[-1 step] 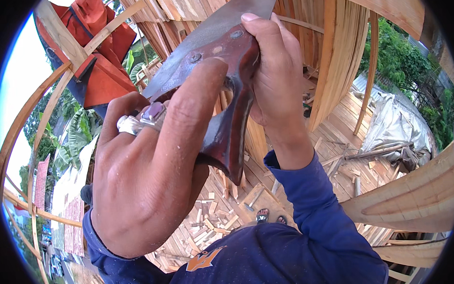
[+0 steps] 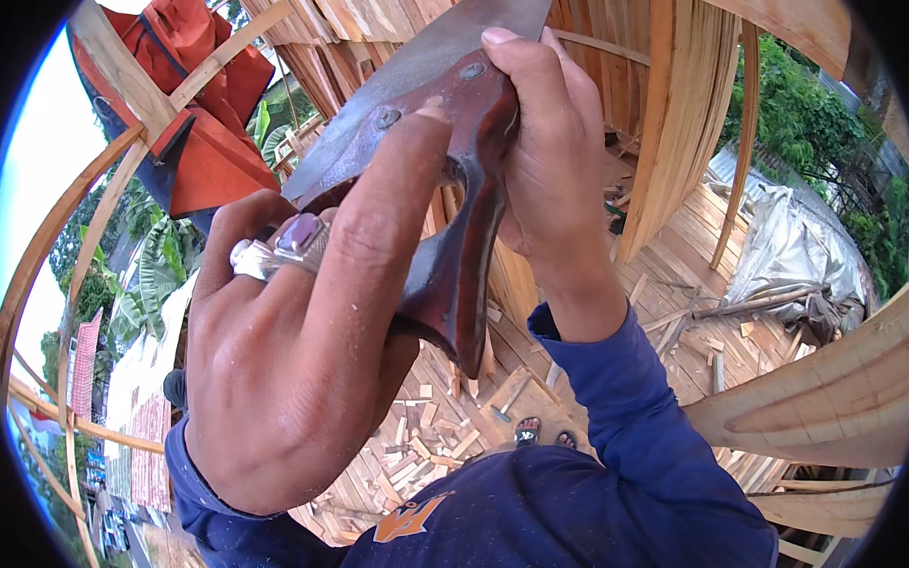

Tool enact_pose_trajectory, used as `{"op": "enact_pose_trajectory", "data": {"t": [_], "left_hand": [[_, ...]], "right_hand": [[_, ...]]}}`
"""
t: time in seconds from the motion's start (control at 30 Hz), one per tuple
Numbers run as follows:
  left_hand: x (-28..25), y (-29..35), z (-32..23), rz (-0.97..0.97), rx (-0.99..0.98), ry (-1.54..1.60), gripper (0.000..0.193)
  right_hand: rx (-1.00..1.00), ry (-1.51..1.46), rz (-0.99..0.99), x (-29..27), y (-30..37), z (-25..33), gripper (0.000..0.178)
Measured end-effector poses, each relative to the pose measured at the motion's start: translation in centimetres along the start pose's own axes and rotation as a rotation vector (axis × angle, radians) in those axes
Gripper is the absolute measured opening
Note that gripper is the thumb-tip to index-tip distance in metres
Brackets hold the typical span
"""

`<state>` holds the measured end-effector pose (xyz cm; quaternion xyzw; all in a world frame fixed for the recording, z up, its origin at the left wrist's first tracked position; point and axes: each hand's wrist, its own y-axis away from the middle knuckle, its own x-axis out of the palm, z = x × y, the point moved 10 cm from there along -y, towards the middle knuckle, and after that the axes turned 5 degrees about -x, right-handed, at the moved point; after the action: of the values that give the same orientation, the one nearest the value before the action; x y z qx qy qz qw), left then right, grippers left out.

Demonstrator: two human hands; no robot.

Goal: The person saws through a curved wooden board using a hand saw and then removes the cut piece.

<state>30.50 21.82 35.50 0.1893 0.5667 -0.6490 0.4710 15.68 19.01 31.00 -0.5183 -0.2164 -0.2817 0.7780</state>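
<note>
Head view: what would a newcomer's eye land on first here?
Probably the big saw, its dark red-brown handle and grey blade held up close at upper centre by the left hand and right hand. Next, the purple-stoned ring on the left hand's fingers stands out. Behind, bright orange cloth hangs at upper left, and wood scraps litter the floor below.
</note>
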Motion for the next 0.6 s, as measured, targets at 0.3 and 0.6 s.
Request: {"op": "enact_pose_trajectory", "data": {"t": [0.3,0.6], "left_hand": [[-1.1,0.3,-1.1,-0.042,-0.005,-0.286,0.03],[0.7,0.7,-0.4,0.121,-0.119,-0.313,0.025]], "right_hand": [[-0.158,-0.172,-0.04,-2.0,-0.4,-0.6,0.048],[-0.194,-0.251,0.023,-0.6,-1.0,0.3,0.06]]}}
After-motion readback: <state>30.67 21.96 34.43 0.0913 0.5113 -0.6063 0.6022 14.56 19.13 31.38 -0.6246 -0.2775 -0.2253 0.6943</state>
